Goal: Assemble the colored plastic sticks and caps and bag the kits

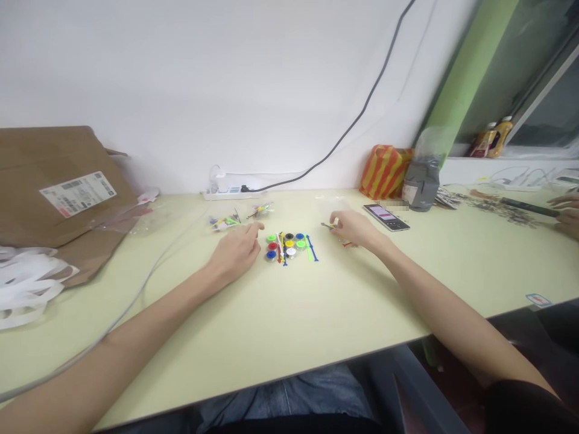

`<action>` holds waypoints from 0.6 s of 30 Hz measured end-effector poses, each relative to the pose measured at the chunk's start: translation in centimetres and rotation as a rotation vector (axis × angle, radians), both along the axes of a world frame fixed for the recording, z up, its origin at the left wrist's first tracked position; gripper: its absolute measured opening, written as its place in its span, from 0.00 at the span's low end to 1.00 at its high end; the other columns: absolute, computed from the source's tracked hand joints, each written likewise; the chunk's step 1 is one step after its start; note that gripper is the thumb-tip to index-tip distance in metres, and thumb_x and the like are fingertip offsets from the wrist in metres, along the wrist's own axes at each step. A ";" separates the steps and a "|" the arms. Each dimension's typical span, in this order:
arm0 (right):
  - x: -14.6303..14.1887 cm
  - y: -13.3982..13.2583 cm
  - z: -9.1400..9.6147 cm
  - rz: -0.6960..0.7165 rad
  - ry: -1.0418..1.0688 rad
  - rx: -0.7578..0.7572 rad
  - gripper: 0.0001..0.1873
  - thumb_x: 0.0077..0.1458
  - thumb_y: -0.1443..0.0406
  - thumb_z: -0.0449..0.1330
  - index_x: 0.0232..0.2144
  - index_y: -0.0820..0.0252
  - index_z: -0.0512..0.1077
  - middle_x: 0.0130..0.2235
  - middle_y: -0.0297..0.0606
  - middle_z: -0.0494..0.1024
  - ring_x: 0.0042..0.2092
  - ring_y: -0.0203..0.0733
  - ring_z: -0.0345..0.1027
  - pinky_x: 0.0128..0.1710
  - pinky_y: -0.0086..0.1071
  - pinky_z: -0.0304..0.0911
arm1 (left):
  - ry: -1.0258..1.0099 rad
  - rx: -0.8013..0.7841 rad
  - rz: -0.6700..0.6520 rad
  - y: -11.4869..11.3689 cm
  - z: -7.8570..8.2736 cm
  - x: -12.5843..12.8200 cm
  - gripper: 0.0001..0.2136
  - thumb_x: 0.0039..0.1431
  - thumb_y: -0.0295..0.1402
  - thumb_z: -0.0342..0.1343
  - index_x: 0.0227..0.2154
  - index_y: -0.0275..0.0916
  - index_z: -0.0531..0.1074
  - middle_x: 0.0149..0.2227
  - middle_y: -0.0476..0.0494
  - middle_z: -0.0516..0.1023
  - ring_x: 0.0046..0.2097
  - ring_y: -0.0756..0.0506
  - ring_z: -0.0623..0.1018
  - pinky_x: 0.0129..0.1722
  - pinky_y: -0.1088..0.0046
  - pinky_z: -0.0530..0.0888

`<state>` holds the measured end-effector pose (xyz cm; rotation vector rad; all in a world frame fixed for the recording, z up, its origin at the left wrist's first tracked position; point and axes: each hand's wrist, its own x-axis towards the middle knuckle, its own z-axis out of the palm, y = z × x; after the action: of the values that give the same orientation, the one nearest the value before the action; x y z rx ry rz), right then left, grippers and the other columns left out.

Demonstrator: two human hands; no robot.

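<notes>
The right hand point(355, 230) is laid on the pale table point(316, 313) with its fingers curled around a small thin stick point(328, 226), whose dark end juts out toward nine o'clock; what exactly the stick is cannot be told. The left hand point(237, 250) is rested palm down, fingers loosely bent and nothing gripped, its fingertips pointed toward two o'clock.

Between the two hands, at three o'clock from the left one and just beside it, a cluster of small coloured paint pots point(286, 245) is set out in rows: green, red, blue, black, yellow and white lids can be made out. Thin coloured sticks point(310, 248), green and blue, are laid at the cluster's right edge, with more among the pots.

At twelve o'clock from the left hand, clear packets point(226, 221) with colourful contents are seen, and beyond them a white power strip point(230, 191) against the wall, a dark cable point(362, 111) rising from it. At two o'clock from the right hand a phone point(386, 217) is laid flat, with a striped bag point(384, 170) and a grey pouch point(421, 184) behind it. A brown paper bag point(54, 187) is placed at the far left. Another person's hands point(567, 217) are seen at the right edge.
</notes>
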<state>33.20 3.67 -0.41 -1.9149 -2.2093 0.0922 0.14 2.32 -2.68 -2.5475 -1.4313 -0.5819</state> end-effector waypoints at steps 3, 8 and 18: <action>-0.6 -0.2 -0.3 0.050 -0.015 0.011 0.21 0.55 0.70 0.61 0.51 0.57 0.74 0.42 0.42 0.82 0.33 0.41 0.73 0.31 0.31 0.58 | -0.004 -0.002 -0.006 -0.1 0.1 0.0 0.18 0.63 0.29 0.42 0.55 0.39 0.64 0.47 0.37 0.78 0.46 0.38 0.78 0.44 0.61 0.72; -0.4 0.2 -0.5 0.028 0.042 0.116 0.17 0.57 0.73 0.57 0.47 0.57 0.77 0.39 0.41 0.83 0.34 0.42 0.74 0.32 0.32 0.59 | -0.029 0.012 -0.025 -0.2 0.1 0.1 0.17 0.63 0.29 0.43 0.54 0.39 0.65 0.45 0.37 0.78 0.45 0.38 0.78 0.44 0.60 0.73; -3.3 -1.9 0.4 0.203 0.707 0.449 0.07 0.59 0.63 0.60 0.38 0.57 0.76 0.33 0.38 0.83 0.32 0.42 0.77 0.36 0.35 0.70 | -0.169 0.166 -0.116 -1.9 0.6 1.4 0.15 0.68 0.32 0.43 0.56 0.39 0.61 0.50 0.38 0.75 0.52 0.39 0.75 0.54 0.59 0.69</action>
<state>29.85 1.72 0.03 -1.1718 -1.7367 0.2392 1.56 0.41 -2.07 -2.5121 -1.2302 -0.9136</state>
